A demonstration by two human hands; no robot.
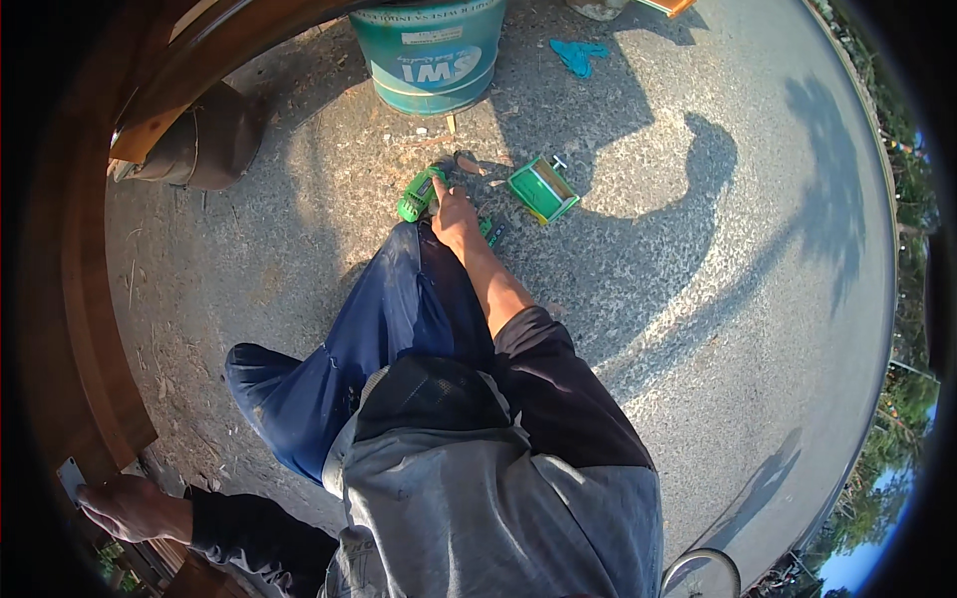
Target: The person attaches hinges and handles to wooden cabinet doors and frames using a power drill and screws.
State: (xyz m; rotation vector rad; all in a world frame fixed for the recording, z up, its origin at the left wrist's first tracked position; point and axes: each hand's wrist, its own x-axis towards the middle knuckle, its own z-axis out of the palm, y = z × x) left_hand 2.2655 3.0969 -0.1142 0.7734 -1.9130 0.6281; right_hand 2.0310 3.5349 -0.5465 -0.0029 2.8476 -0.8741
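My right hand [456,213] is closed around the grip of a green and black cordless drill [421,194], held just beyond my bent knee, with the index finger stretched along its body. The drill's base shows on the right side of my wrist. Far to the lower left, my left hand [135,508] is closed at the edge of a brown wooden piece. Its fingers hold a small flat pale metal plate [71,479] against the wood. Part of those fingers is lost in shadow.
A small open green box [543,189] sits right of the drill. Ahead stands a large green bucket [429,60], with a turquoise cloth or glove [578,57] to its right. A dark pot [204,140] and long wooden boards [95,299] line the left side. Small scraps lie on the concrete.
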